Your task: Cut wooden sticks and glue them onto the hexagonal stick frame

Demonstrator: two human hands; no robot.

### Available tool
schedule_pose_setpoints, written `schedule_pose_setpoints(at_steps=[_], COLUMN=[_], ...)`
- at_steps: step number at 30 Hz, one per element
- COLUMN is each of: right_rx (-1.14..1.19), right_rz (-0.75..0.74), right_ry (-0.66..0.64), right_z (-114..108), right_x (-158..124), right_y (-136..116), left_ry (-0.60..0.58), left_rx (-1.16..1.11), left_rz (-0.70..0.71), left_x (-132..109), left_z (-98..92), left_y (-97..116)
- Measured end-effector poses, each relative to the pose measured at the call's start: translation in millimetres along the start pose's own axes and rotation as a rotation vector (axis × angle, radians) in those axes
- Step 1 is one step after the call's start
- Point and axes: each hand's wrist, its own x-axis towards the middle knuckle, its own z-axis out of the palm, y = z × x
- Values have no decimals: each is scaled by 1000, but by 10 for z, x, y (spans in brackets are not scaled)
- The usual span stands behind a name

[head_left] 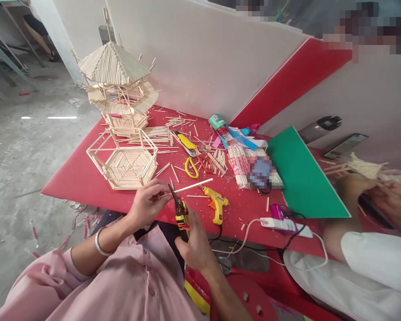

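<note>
Close to the table's front edge, my left hand [151, 200] pinches a thin wooden stick [195, 185], which points to the right. My right hand [194, 243] is wrapped around the handles of cutting pliers [180, 213] with black jaws and yellow-and-black grips. Those jaws are at the stick, just right of my left fingers; whether they press into it I cannot tell. Beyond my left hand sits a hexagonal stick base [131, 166] with an open railing. Behind it rises a pavilion model [115, 67] made of sticks, with a sloped roof.
A yellow glue gun [217, 203] lies right of the pliers. Yellow-handled scissors [191, 168], a utility knife [186, 140] and loose sticks [153, 133] cover the middle. A green board [307, 174] leans at right, near a power strip [287, 226] and another person's hands [384, 196].
</note>
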Motion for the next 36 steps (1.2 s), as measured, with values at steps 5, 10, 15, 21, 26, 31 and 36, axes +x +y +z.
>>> schedule_pose_setpoints(at_steps=[5, 10, 15, 21, 26, 31, 36], right_rx=[131, 190, 212, 210, 234, 301, 381], right_rz=[-8, 44, 111, 66, 121, 150, 299], right_ry=[33, 12, -54, -17, -49, -85, -173], right_z=[-36, -24, 14, -29, -43, -111, -167], right_x=[29, 19, -78, -31, -25, -58, -87], right_y=[-63, -16, 112, 13, -1, -54, -124], left_ry=[15, 24, -81, -79, -60, -62, -118], left_rx=[96, 89, -59, -92, -159, -111, -24], left_rz=[134, 124, -35, -118, -272, -336, -179], left_x=[-2, -19, -21, -49, -81, -69, -54], left_z=[-10, -4, -29, -6, 18, -31, -96], left_y=[68, 75, 61, 30, -15, -57, -94])
